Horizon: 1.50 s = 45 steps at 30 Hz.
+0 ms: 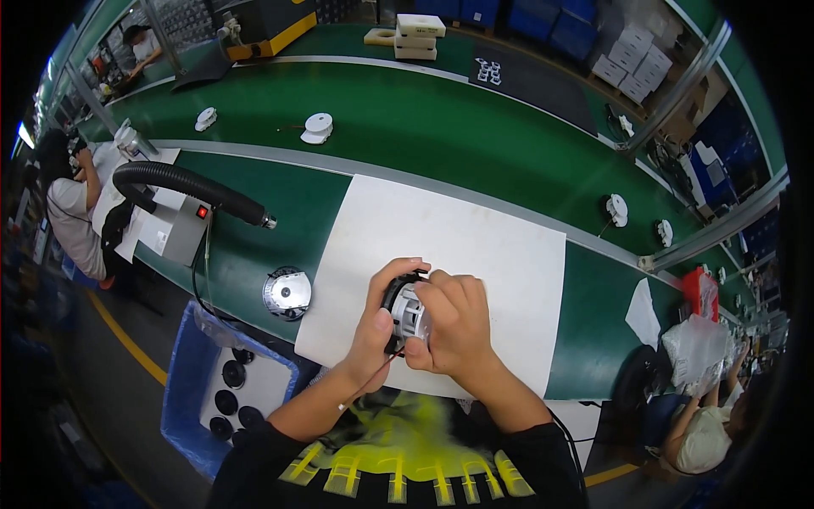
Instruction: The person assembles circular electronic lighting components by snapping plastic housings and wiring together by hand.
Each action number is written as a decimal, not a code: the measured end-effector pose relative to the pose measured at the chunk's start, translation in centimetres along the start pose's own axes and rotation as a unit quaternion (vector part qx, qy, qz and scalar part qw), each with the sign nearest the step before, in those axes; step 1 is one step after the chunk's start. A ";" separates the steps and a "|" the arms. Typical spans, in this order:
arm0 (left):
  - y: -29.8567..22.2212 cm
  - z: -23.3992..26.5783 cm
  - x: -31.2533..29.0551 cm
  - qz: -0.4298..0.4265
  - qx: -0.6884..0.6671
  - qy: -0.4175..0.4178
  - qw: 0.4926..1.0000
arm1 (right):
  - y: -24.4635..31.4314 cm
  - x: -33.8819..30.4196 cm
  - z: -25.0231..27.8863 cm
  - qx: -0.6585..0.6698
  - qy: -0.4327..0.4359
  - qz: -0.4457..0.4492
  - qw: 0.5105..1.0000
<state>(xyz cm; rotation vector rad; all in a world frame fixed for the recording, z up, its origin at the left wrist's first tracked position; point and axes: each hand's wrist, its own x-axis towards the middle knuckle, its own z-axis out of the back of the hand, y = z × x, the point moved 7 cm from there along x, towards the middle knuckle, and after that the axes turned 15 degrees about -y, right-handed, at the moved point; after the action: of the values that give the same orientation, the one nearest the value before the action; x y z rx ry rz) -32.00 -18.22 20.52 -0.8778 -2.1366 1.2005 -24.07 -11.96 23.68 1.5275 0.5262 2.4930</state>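
Note:
Over a white sheet, my two hands hold a round white-and-black device part tilted on its edge. My left hand is closed around its black rim side, thumb at the near edge. On the white side, my right hand grips with bent fingers and thumb. A thin wire with a small light connector hangs from the part, below my left hand. The inner face of the part is partly covered by my fingers. Left of the sheet, a round part with a shiny silver face lies on the green bench.
A grey box with a black flexible hose stands at left. Below it is a blue-lined bin holding several black discs. White round parts sit on the green conveyor beyond a metal rail. Other people work at far left and right.

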 end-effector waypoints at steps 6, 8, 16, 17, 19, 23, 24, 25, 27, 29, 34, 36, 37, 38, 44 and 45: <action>1.1 -0.1 -1.9 0.013 0.047 0.153 0.987 | 1.4 -0.8 0.6 0.071 0.001 0.103 0.992; 0.9 -0.4 -2.1 -0.014 0.094 0.192 0.977 | 1.0 -1.2 0.5 0.110 0.004 0.091 0.990; 6.6 -4.9 4.5 0.028 0.071 0.101 0.992 | -7.7 0.1 2.2 0.127 -0.129 -0.027 0.983; 8.8 -5.2 6.9 -0.007 0.081 0.063 0.995 | -9.6 0.9 2.7 0.004 -0.122 -0.057 0.991; 14.3 -8.1 11.0 0.350 -0.071 -0.012 0.934 | -11.2 -0.3 5.7 -0.146 -0.118 -0.102 0.977; 22.2 -9.0 23.7 0.469 -0.262 -0.078 0.840 | -10.7 -1.6 9.2 -0.097 -0.137 -0.179 0.969; 23.2 -10.2 25.2 0.453 -0.247 -0.097 0.851 | -9.6 -2.4 10.2 -0.106 -0.126 -0.184 0.969; 23.7 -10.8 26.6 0.444 -0.258 -0.083 0.854 | -8.2 -3.2 10.9 -0.114 -0.125 -0.177 0.970; 23.7 -11.8 28.3 0.444 -0.283 -0.077 0.847 | -7.2 -4.5 11.3 -0.106 -0.091 -0.228 0.964; 23.7 -10.4 29.2 0.415 -0.302 -0.107 0.852 | -7.0 -4.5 10.9 -0.103 -0.082 -0.234 0.963; 20.5 -7.6 23.1 0.409 -0.227 -0.104 0.878 | -9.2 -3.3 8.5 -0.084 -0.086 -0.240 0.963; 13.9 -5.8 16.4 0.307 -0.170 0.019 0.936 | -10.7 -1.8 6.4 -0.036 -0.101 -0.275 0.956; 10.9 -4.4 12.7 0.273 -0.118 0.048 0.954 | -11.5 -1.0 5.3 -0.015 -0.096 -0.287 0.953; 8.1 -2.1 9.3 0.235 -0.062 0.073 0.967 | -12.3 -0.1 3.7 0.011 -0.090 -0.296 0.951; -5.3 16.2 -0.3 -0.254 0.703 -0.258 0.612 | -15.4 6.6 -13.5 -0.081 0.178 -0.247 0.949; -5.4 18.3 -0.7 -0.259 0.704 -0.257 0.609 | -16.4 7.6 -16.8 -0.140 0.230 -0.235 0.934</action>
<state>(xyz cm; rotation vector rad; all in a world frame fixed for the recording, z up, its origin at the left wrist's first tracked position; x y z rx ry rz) -45.98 -30.59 16.71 0.8183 -0.8525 2.2331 -43.09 2.16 16.70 0.6165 0.4981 2.3884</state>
